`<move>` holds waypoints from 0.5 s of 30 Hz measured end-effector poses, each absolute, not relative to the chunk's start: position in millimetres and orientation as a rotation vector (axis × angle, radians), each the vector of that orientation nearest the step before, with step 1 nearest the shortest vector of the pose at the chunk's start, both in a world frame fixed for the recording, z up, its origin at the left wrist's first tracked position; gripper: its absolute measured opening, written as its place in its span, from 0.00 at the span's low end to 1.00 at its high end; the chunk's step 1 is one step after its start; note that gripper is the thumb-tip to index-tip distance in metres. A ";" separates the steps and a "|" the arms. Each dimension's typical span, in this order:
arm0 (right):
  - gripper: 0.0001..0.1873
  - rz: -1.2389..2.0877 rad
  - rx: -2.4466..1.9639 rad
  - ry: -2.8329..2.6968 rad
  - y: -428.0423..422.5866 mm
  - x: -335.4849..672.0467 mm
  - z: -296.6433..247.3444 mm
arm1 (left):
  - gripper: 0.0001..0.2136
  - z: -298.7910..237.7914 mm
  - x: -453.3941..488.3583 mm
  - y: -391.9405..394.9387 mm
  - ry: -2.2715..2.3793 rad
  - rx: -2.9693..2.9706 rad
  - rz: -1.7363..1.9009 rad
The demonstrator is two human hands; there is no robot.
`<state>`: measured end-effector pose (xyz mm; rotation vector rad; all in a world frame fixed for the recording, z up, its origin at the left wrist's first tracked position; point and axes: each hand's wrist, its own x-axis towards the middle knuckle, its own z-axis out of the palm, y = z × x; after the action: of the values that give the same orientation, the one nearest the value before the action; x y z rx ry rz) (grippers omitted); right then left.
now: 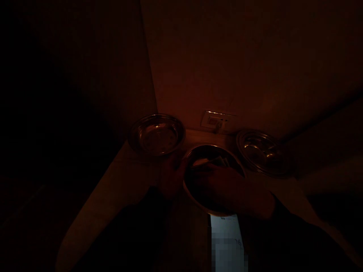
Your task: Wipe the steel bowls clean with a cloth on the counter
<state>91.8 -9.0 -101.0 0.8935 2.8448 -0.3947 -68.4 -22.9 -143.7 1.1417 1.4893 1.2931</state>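
Observation:
The scene is very dark. A deep round bowl (214,146) stands near the middle of the table. At its left rim is my left hand (171,177), which seems to grip the edge, though its fingers are hard to make out. My right hand (224,185) reaches into the bowl from the right, its fingertips lost in shadow. Just beyond those fingers, flat pale pieces (219,161) show inside the bowl; their kind is unclear.
A shiny metal basin (157,141) sits back left, and a metal dish with compartments (262,153) back right. Behind them, a socket plate (217,120) is on the wall. A lit screen (227,241) lies in front of the bowl on the wooden table (113,189).

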 end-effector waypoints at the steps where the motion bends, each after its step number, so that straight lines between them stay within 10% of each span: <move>1: 0.13 -0.353 0.925 2.843 -8.3 90.8 -101.1 | 0.13 -143.3 -68.5 -23.0 1.501 1.140 1.290; 15: 0.15 -0.091 1.126 2.731 -1.3 94.2 -97.2 | 0.09 -141.3 -69.3 -23.4 1.572 1.102 1.264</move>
<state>94.2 -1.3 -97.2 1.1256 2.7310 -0.0909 -69.3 -23.4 -141.3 1.1018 1.5723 1.2638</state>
